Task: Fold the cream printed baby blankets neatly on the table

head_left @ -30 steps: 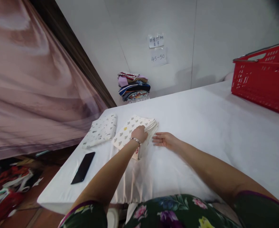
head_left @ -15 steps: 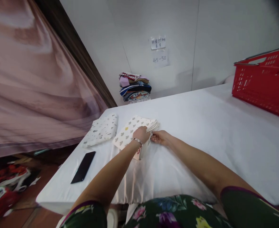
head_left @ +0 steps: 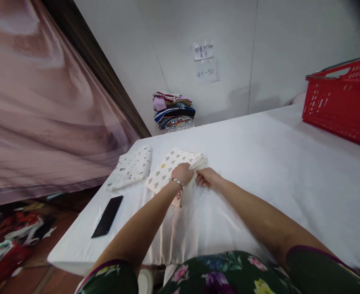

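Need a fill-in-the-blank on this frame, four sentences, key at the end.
1. A bracelet circles the person's ____ wrist.
2. One hand, the left hand, is on a folded cloth whose top shows grey prints and one ____ print.
3. The perforated basket on the table is coloured ____.
4. The lower paper on the wall reads "____".

Missing words: left; yellow; red; 45-50.

Workroom: white table (head_left: 253, 151), paper signs (head_left: 203, 51)
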`<control>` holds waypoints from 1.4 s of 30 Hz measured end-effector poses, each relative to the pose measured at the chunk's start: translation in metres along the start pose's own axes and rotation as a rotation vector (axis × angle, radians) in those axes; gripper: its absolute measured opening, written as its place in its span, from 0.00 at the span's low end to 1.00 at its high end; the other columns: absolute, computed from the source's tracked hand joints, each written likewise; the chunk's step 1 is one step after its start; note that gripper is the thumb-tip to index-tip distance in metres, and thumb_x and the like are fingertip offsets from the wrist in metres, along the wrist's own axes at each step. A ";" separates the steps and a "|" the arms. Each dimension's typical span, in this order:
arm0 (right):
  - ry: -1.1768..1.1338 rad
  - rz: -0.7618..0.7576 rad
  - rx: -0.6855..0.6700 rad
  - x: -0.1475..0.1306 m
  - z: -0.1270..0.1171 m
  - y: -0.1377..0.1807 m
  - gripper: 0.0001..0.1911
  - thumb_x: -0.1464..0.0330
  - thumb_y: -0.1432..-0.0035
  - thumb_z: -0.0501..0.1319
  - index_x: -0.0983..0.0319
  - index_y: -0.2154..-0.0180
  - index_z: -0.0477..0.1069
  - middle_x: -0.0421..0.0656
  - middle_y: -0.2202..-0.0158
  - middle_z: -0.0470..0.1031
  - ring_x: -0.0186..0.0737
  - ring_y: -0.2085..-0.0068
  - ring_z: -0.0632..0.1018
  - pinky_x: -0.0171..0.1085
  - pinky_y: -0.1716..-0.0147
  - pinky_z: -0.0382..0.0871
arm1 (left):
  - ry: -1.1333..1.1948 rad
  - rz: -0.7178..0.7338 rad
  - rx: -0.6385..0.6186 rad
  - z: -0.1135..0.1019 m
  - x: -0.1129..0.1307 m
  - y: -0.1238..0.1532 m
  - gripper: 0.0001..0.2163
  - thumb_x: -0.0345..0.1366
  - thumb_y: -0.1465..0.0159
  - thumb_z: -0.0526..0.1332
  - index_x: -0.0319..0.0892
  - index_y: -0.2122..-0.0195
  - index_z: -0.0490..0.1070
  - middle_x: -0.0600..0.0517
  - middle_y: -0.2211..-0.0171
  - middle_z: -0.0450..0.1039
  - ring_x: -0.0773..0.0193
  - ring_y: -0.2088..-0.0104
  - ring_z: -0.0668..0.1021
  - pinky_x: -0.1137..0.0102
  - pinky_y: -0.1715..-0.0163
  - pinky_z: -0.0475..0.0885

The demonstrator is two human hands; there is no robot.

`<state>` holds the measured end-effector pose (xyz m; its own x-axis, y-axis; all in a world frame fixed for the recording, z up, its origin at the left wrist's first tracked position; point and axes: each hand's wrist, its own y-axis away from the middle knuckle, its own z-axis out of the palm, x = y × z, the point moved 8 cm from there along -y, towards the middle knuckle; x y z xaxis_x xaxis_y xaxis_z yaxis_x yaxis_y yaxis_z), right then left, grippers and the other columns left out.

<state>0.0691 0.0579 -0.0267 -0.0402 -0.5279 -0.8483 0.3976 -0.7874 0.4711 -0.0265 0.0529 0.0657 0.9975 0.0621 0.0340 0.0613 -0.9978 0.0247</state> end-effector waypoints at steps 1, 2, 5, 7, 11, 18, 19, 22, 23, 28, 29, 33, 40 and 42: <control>0.003 0.007 -0.002 -0.001 0.001 -0.001 0.10 0.68 0.41 0.55 0.66 0.72 0.64 0.39 0.85 0.70 0.28 0.88 0.68 0.25 0.93 0.55 | -0.004 0.005 0.007 0.000 0.001 0.000 0.12 0.40 0.42 0.51 0.45 0.61 0.70 0.48 0.59 0.73 0.58 0.59 0.74 0.68 0.64 0.67; 0.006 0.010 -0.002 -0.001 0.002 -0.003 0.10 0.67 0.41 0.56 0.66 0.73 0.64 0.39 0.85 0.69 0.29 0.88 0.68 0.26 0.93 0.55 | -0.011 0.010 0.013 0.001 0.001 0.000 0.12 0.40 0.42 0.52 0.45 0.61 0.70 0.48 0.58 0.73 0.58 0.58 0.74 0.68 0.64 0.67; 0.018 -0.012 0.023 -0.003 0.002 -0.008 0.09 0.69 0.44 0.57 0.65 0.75 0.64 0.37 0.88 0.66 0.28 0.89 0.66 0.25 0.93 0.53 | -0.045 0.019 0.023 0.002 0.004 0.002 0.12 0.40 0.42 0.52 0.45 0.60 0.69 0.48 0.57 0.71 0.58 0.58 0.73 0.68 0.63 0.68; 0.032 -0.031 0.048 -0.003 0.000 -0.008 0.10 0.71 0.45 0.57 0.65 0.78 0.64 0.36 0.91 0.63 0.27 0.90 0.63 0.25 0.94 0.49 | -0.078 0.038 0.036 0.002 0.007 0.004 0.12 0.39 0.41 0.52 0.44 0.59 0.67 0.48 0.57 0.69 0.58 0.59 0.73 0.67 0.63 0.68; 0.056 -0.039 0.072 0.000 -0.004 -0.005 0.12 0.72 0.47 0.56 0.64 0.81 0.63 0.37 0.93 0.61 0.27 0.92 0.59 0.26 0.94 0.46 | -0.154 0.078 0.091 0.000 0.016 0.010 0.10 0.33 0.41 0.50 0.42 0.59 0.66 0.46 0.57 0.66 0.57 0.59 0.72 0.65 0.66 0.69; -0.010 -0.045 0.041 0.002 -0.003 -0.002 0.10 0.74 0.46 0.54 0.65 0.79 0.63 0.37 0.87 0.67 0.27 0.88 0.66 0.26 0.93 0.52 | -0.177 0.148 0.095 0.014 0.029 0.013 0.11 0.30 0.39 0.48 0.41 0.58 0.65 0.44 0.56 0.63 0.56 0.56 0.69 0.63 0.65 0.69; -0.019 -0.032 0.027 0.003 -0.002 -0.002 0.10 0.74 0.45 0.54 0.65 0.78 0.64 0.38 0.87 0.67 0.28 0.88 0.67 0.26 0.93 0.53 | -0.174 0.141 0.084 0.015 0.028 0.012 0.11 0.30 0.39 0.49 0.41 0.58 0.65 0.44 0.57 0.64 0.55 0.56 0.69 0.63 0.65 0.69; -0.049 0.005 -0.018 0.004 -0.002 0.001 0.11 0.70 0.43 0.54 0.66 0.76 0.65 0.39 0.85 0.69 0.29 0.87 0.68 0.26 0.92 0.54 | -0.146 0.110 0.054 0.014 0.027 0.013 0.10 0.32 0.40 0.51 0.41 0.58 0.65 0.45 0.57 0.65 0.56 0.56 0.70 0.63 0.63 0.69; -0.060 0.013 -0.031 0.004 -0.002 0.002 0.12 0.68 0.42 0.54 0.67 0.75 0.65 0.40 0.85 0.69 0.29 0.87 0.68 0.26 0.92 0.55 | -0.130 0.102 0.048 0.013 0.026 0.015 0.11 0.32 0.40 0.51 0.42 0.57 0.65 0.45 0.57 0.65 0.56 0.55 0.69 0.64 0.62 0.68; -0.119 0.023 -0.063 0.001 -0.004 0.005 0.15 0.62 0.41 0.54 0.66 0.74 0.65 0.39 0.83 0.68 0.28 0.86 0.69 0.26 0.92 0.56 | -0.073 0.102 0.049 0.012 0.025 0.038 0.25 0.31 0.43 0.53 0.42 0.44 0.53 0.44 0.52 0.65 0.55 0.53 0.68 0.64 0.60 0.66; -0.128 0.021 -0.060 0.001 -0.005 0.004 0.15 0.62 0.41 0.55 0.66 0.73 0.65 0.39 0.83 0.68 0.28 0.85 0.69 0.25 0.91 0.56 | -0.079 0.106 0.056 0.013 0.024 0.043 0.27 0.30 0.44 0.53 0.41 0.42 0.50 0.43 0.51 0.64 0.54 0.52 0.67 0.63 0.59 0.66; -0.138 0.001 -0.022 0.002 -0.006 0.001 0.13 0.63 0.41 0.56 0.66 0.73 0.65 0.39 0.83 0.68 0.27 0.85 0.68 0.25 0.91 0.56 | -0.093 0.099 0.088 0.022 0.020 0.061 0.26 0.28 0.41 0.48 0.40 0.40 0.49 0.43 0.51 0.65 0.55 0.52 0.66 0.61 0.56 0.64; -0.115 -0.066 0.041 0.002 -0.009 0.000 0.12 0.68 0.41 0.56 0.65 0.76 0.62 0.36 0.84 0.65 0.25 0.86 0.66 0.24 0.91 0.55 | -0.028 0.152 0.183 0.022 0.021 0.079 0.22 0.28 0.39 0.47 0.40 0.43 0.54 0.44 0.48 0.64 0.57 0.49 0.66 0.63 0.52 0.62; -0.105 -0.057 0.034 0.003 -0.010 0.001 0.11 0.68 0.42 0.57 0.65 0.75 0.63 0.37 0.83 0.66 0.25 0.86 0.66 0.24 0.91 0.56 | -0.008 0.136 0.212 0.021 0.013 0.089 0.23 0.29 0.40 0.49 0.41 0.42 0.53 0.45 0.44 0.61 0.57 0.45 0.63 0.62 0.49 0.59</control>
<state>0.0782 0.0588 -0.0307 -0.1588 -0.5113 -0.8446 0.3610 -0.8263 0.4323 -0.0073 -0.0357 0.0474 0.9973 -0.0722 0.0146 -0.0681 -0.9795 -0.1895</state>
